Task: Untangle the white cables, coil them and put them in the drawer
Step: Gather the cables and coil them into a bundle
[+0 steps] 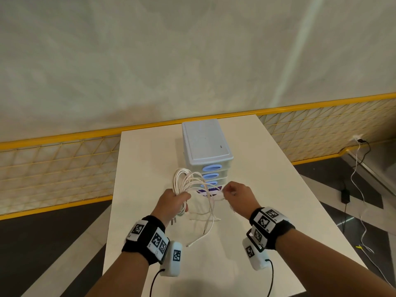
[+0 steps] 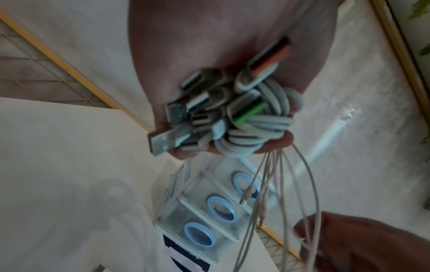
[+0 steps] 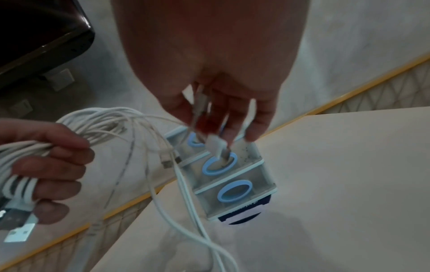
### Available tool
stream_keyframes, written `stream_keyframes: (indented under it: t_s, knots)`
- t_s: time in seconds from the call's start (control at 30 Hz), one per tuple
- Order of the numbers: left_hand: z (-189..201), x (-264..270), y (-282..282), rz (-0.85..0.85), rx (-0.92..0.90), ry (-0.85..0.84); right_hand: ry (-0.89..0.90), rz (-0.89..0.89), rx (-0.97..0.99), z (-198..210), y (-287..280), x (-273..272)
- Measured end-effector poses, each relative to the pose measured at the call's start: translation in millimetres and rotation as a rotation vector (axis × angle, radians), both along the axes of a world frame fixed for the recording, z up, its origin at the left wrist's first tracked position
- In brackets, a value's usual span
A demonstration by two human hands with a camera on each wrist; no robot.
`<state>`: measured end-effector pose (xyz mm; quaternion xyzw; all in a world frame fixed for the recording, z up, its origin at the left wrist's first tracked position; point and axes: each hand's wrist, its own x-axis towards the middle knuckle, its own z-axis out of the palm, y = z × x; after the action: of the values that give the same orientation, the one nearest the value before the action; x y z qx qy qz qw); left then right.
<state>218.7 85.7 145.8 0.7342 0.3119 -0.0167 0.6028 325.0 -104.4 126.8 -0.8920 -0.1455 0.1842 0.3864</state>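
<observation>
My left hand grips a bundle of white cables above the table, with the loops arching up toward the drawer unit. In the left wrist view the fist holds several USB plugs together with the coiled strands. My right hand pinches loose cable ends; in the right wrist view its fingers hold a white plug. Loose cable tails hang down and lie on the table. The translucent drawer unit with blue handles stands behind the hands, all drawers closed.
The white table extends to the right and front. A yellow mesh fence runs behind it. A dark label lies at the unit's foot. More cords and a wall socket are on the floor at far right.
</observation>
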Motion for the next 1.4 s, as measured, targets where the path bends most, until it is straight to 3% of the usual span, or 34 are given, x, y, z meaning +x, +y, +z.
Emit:
stream_keyframes:
  t_s: [0.07, 0.13, 0.2, 0.27, 0.33, 0.47, 0.7, 1.0, 1.3, 1.4]
  knots:
    - [-0.7, -1.2, 2.1, -0.001, 0.002, -0.002, -0.095, -0.055, -0.028, -0.8, -6.6, 1.9]
    - [-1.4, -1.5, 2.3, -0.019, -0.002, 0.007, -0.242, -0.036, 0.085, 5.9, -7.3, 0.2]
    - [-0.4, -0.9, -1.5, -0.035, -0.002, 0.020, -0.316, 0.157, 0.100, 19.4, -1.0, -6.2]
    - [2.5, 0.1, -8.2, -0.077, 0.003, 0.026, -0.295, 0.374, -0.030, 27.8, 12.3, -16.5]
    - [5.1, 0.4, -15.6, -0.162, 0.005, 0.022, -0.265, 0.448, -0.121, 25.2, 25.0, -23.6]
    - [7.9, -4.5, -23.2, -0.288, 0.051, 0.043, -0.055, 0.248, 0.022, 26.0, 28.5, -18.3]
    - [-7.1, -6.6, -26.8, -0.284, 0.140, 0.092, -0.379, 0.237, -0.212, 36.2, 31.9, -24.5]
    - [-14.9, -10.3, -38.3, -0.339, 0.211, 0.111, -0.195, 0.257, -0.062, 36.9, 29.7, -25.7]
    - [-15.3, -18.5, -43.6, -0.497, 0.313, 0.050, -0.134, 0.359, -0.121, 40.3, 34.6, -18.8]
    - [-22.3, -19.8, -43.4, -0.484, 0.358, 0.010, -0.101, 0.339, -0.023, 39.8, 37.1, -24.9]
